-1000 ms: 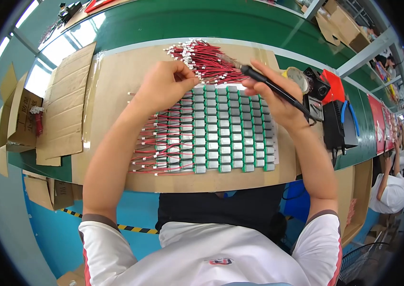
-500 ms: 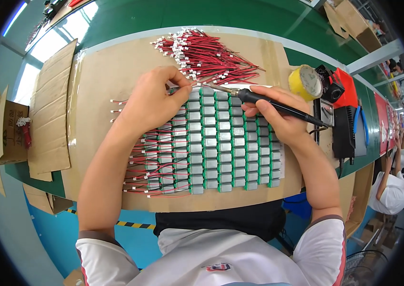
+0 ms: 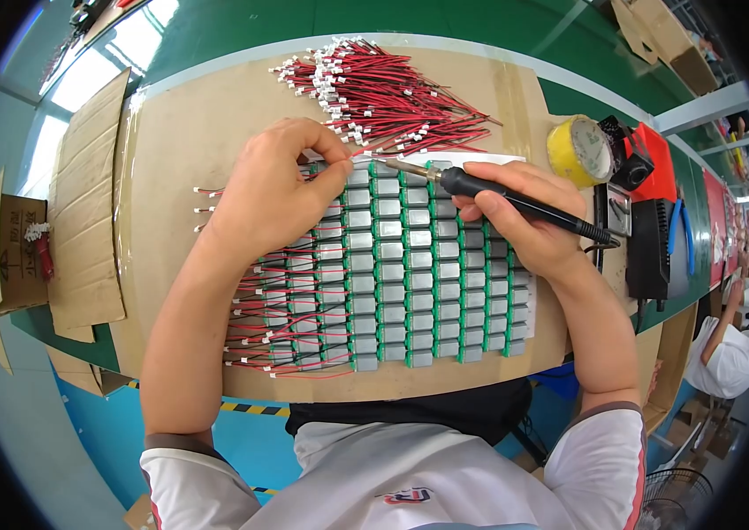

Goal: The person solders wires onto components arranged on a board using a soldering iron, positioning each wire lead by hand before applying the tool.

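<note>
My right hand [image 3: 529, 212] grips a black-handled soldering iron [image 3: 516, 205]. Its metal tip points left and reaches the top edge of the rows of small grey battery cells with green circuit boards [image 3: 389, 305]. Beside the tip, my left hand [image 3: 290, 181] is pinched closed at the end of a thin red wire [image 3: 376, 153], whose far end I cannot make out. Red and black leads with white plugs [image 3: 273, 340] run out from the left-hand columns of cells. My left hand and forearm hide some of the upper-left cells.
Beyond the cells lies a heap of loose red and black leads [image 3: 392, 93]. To the right stand a yellow tape roll [image 3: 579, 150], a red holder [image 3: 653, 163], a black box [image 3: 651, 247] and blue-handled pliers [image 3: 684, 234]. A cardboard sheet [image 3: 87, 208] and open carton [image 3: 21, 238] are left.
The view has shifted slightly, so the cells and tools sit a little differently in the picture. Both hands keep their grips, and the iron's tip stays close to the left fingertips.
</note>
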`<state>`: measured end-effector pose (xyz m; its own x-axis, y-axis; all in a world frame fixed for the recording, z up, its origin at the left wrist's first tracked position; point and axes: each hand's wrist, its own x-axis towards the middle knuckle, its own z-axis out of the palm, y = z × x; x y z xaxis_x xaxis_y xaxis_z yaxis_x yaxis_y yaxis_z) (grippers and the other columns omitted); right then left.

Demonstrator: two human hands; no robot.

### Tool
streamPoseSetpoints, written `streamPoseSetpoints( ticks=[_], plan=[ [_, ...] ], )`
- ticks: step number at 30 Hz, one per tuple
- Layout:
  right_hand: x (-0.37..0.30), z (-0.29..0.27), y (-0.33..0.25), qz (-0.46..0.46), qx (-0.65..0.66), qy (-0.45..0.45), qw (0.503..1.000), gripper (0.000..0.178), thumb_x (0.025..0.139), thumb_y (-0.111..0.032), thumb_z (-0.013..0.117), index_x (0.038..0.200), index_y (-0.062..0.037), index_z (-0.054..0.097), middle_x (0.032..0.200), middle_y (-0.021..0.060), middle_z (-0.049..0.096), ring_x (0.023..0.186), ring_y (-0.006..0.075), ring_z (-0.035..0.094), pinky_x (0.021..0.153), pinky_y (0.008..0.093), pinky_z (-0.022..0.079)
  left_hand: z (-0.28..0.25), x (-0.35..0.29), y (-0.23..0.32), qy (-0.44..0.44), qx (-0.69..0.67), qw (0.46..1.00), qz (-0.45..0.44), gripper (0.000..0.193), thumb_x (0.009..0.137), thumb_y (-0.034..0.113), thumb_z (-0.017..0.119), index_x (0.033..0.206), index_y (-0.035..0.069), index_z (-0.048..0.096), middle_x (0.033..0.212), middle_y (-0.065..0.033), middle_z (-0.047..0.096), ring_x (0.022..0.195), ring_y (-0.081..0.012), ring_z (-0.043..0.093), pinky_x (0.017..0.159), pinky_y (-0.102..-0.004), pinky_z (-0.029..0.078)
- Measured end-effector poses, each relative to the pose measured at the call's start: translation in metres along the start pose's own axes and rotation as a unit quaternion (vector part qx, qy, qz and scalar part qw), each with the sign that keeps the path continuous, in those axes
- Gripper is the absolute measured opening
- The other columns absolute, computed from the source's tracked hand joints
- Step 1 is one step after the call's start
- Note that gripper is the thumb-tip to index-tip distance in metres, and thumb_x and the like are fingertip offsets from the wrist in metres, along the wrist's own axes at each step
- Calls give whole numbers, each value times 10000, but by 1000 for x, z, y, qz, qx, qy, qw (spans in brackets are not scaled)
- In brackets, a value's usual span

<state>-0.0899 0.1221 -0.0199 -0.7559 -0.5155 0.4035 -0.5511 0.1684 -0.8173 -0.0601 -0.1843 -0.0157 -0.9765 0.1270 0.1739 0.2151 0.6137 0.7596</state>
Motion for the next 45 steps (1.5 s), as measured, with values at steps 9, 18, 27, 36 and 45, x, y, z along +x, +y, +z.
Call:
streamPoseSetpoints(
  ticks=[9,18,27,36,45],
  plan=[
    [1,1,1,-13,-13,6,1000,284,928,-46,794,1194,52,780,868,115,810,811,197,785,760,309,598,1,1,0,0,9,1000,3,105,934,95,754,941,2,706,1042,-89,799,926,-208,723,720,-336,519],
    [1,2,2,-22,-15,8,1000,281,920,-40,798,1185,52,783,864,119,812,806,198,787,761,306,598,0,1,-1,-1,23,1000,3,108,931,108,754,936,8,712,1041,-87,801,943,-224,730,693,-353,524],
    [1,1,1,-30,-23,6,999,285,917,-35,802,1186,57,782,854,120,809,793,191,786,741,296,596,1,1,-2,5,23,1000,21,106,932,103,750,927,6,709,1036,-87,798,956,-227,732,699,-350,531],
    [-1,1,1,-26,-2,16,1000,298,955,-31,772,1237,65,761,928,130,813,815,193,802,739,290,609,1,1,-2,3,24,1000,16,100,928,92,753,920,3,708,1022,-90,795,946,-222,725,675,-347,522],
    [-2,2,0,-34,7,18,999,279,960,-18,763,1222,76,758,926,140,809,809,197,803,722,286,614,1,1,-2,4,29,999,18,104,928,96,754,926,2,709,1018,-90,794,936,-222,726,711,-356,534]
  ],
)
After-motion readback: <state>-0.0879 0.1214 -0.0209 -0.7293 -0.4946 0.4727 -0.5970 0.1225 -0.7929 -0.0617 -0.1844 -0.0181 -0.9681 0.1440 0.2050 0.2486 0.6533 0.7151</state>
